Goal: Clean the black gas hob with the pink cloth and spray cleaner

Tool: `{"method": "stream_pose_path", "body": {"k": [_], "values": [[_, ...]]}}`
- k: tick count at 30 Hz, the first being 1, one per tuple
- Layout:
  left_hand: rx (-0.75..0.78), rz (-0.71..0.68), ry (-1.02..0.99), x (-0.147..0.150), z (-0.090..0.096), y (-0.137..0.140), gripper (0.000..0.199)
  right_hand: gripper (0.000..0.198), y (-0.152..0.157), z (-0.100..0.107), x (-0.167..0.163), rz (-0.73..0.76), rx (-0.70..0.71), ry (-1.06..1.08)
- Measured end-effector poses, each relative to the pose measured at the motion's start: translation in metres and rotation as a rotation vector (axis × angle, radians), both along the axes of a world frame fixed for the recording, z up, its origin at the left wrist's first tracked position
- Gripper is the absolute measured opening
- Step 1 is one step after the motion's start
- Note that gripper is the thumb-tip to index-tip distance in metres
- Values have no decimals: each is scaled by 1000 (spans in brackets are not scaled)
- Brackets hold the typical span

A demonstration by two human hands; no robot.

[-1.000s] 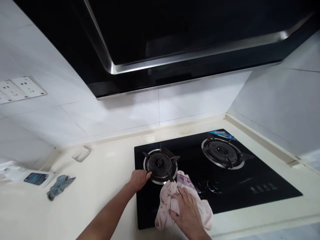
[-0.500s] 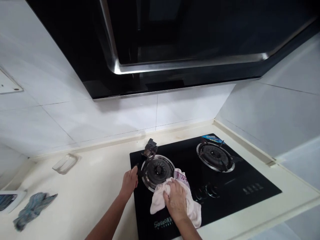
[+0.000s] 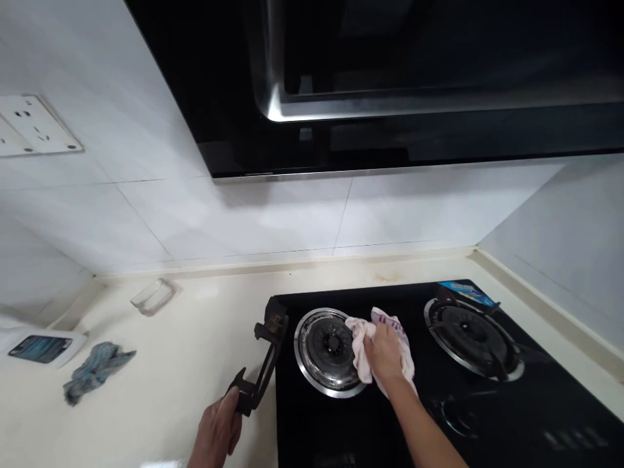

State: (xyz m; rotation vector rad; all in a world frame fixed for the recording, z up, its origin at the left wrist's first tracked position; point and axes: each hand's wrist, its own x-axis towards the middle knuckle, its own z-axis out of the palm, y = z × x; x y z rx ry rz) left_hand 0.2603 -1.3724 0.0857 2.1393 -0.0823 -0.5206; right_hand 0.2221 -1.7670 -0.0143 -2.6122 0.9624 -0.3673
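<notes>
My left hand (image 3: pixel 218 422) is closed on the near end of a black pan support (image 3: pixel 273 324), a metal stove grate held tilted at the left edge of the black glass gas hob (image 3: pixel 319 426). The left burner (image 3: pixel 333 344) lies bare, with a shiny metal ring around it. My right hand (image 3: pixel 385 354) presses a pale pink cloth (image 3: pixel 361 348) onto the glass just right of that burner, its fingers bunched in the fabric. The right burner (image 3: pixel 465 330) carries its own dark pan support.
A black range hood (image 3: pixel 390 136) hangs low over the hob. On the counter (image 3: pixel 195 351) at left lie a grey-blue rag (image 3: pixel 97 372), a white bottle (image 3: pixel 65 344) on its side and a clear dish (image 3: pixel 153 297). A wall socket (image 3: pixel 41 127) is at upper left.
My left hand has drawn the pan support off the left burner, leftward and nearer me. My right hand has slid the cloth from the burner's near side to its right. The view has shifted.
</notes>
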Motion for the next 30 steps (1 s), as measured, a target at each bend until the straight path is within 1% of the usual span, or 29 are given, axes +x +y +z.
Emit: {"method": "stream_pose_path", "body": {"k": [3,5,8,11,14,16,19,21,25,27,30], "values": [[6,34,43,-10,-7,4,58,54,-6,32,47,60,-7,200],[-11,55,59,-12,-8,5,57,49,0,47,73,96,-5,265],[-48,52,43,-11,-9,6,55,41,17,57,100,133,10,302],[-43,28,30,-8,-13,8,54,42,39,63,112,215,16,312],[12,2,26,-4,-20,8,55,42,63,69,119,340,-7,290],[39,-9,7,-3,-21,7,55,40,79,71,124,449,-17,281],[-13,30,-8,-3,-19,4,54,38,108,70,132,613,-9,282],[-48,41,-14,-6,-16,4,53,43,126,65,133,676,2,279],[-86,84,0,-9,-15,12,58,63,152,55,114,734,16,198],[-117,125,30,-9,-17,20,61,65,158,51,99,761,17,139],[-187,149,84,-9,-18,34,64,64,165,46,77,784,22,77]]}}
